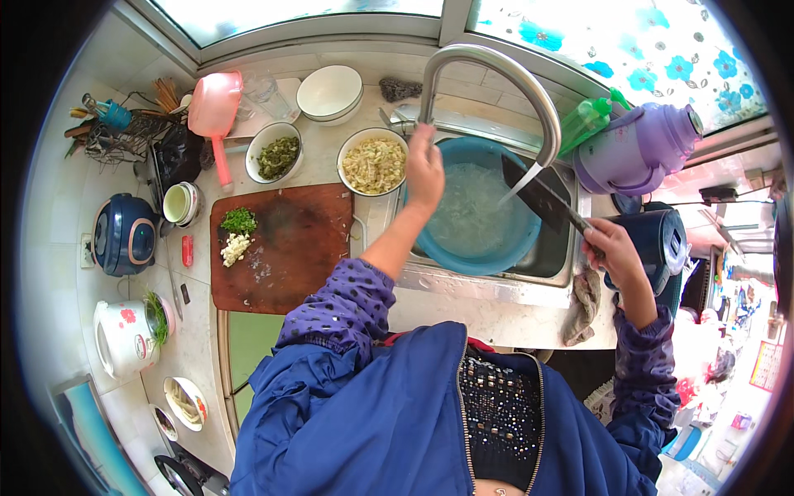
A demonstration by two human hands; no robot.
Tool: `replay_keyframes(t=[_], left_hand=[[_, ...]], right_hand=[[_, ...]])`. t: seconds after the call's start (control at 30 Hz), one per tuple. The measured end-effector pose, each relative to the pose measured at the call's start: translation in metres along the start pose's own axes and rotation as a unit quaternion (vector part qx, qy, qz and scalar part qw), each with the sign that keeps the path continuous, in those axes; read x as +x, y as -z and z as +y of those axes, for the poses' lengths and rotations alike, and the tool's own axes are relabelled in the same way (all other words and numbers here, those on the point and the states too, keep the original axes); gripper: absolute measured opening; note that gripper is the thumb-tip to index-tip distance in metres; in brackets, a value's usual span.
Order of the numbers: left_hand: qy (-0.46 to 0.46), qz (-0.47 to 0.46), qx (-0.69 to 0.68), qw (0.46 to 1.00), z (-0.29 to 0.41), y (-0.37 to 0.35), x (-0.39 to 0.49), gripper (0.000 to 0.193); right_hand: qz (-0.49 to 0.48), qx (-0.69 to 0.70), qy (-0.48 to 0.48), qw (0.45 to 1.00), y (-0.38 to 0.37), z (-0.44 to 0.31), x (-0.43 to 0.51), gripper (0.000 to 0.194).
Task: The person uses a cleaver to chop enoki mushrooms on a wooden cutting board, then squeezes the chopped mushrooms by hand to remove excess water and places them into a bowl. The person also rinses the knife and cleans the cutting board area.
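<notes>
My right hand (614, 248) grips the handle of a dark-bladed cleaver (539, 197), which slants over the right side of a blue plastic basin (530, 239). Water runs from the curved metal faucet (490, 54) beside the blade and into the basin. Cloudy water partly fills the basin, which sits in a stainless steel sink (561, 273). My left hand (427, 170) is at the lower stem of the faucet, its fingers curled against it; the exact grip is partly hidden. Close to that hand stands a bowl of chopped pale vegetable (373, 162).
Left of the sink lies a wooden cutting board (291, 254) with chopped greens (239, 221) and minced garlic (236, 249). Behind it are a bowl of dark greens (278, 158), stacked white bowls (329, 93) and a pink ladle (214, 108). A purple thermos (639, 149) and rag (583, 307) flank the sink's right.
</notes>
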State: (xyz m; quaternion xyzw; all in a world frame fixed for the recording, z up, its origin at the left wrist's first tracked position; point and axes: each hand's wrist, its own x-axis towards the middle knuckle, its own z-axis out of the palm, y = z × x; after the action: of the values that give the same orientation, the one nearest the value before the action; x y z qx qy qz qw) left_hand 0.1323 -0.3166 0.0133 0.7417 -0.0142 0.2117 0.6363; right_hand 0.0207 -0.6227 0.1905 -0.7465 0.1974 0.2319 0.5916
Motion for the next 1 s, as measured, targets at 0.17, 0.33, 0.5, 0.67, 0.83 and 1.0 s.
replay_keyframes(t=[0.17,0.33,0.5,0.67,0.83,1.0], left_hand=[[0.056,0.204,0.230,0.950,-0.023,0.029,0.102,0.040],[0.248,-0.028,0.161,0.955,-0.025,0.021,0.131,0.050],[0.035,0.067,0.171,0.982,0.000,0.019,0.084,0.052],[0.121,-0.017,-0.117,0.986,0.031,0.092,-0.040,0.031],[0.319,0.070,-0.043,0.944,0.006,0.168,-0.094,0.046],[0.452,0.011,-0.157,0.878,-0.029,0.137,-0.033,0.057]], right_hand=[[0.017,-0.129,0.070,0.989,-0.002,0.012,-0.028,0.033],[0.011,0.020,0.006,1.000,-0.006,0.033,-0.054,0.035],[0.038,-0.177,0.106,0.978,-0.021,0.043,-0.056,0.033],[0.055,-0.058,0.026,0.996,-0.023,0.038,-0.063,0.034],[0.049,-0.025,0.065,0.996,-0.031,0.042,-0.057,0.035],[0.026,-0.129,0.108,0.985,-0.057,0.047,-0.048,0.036]])
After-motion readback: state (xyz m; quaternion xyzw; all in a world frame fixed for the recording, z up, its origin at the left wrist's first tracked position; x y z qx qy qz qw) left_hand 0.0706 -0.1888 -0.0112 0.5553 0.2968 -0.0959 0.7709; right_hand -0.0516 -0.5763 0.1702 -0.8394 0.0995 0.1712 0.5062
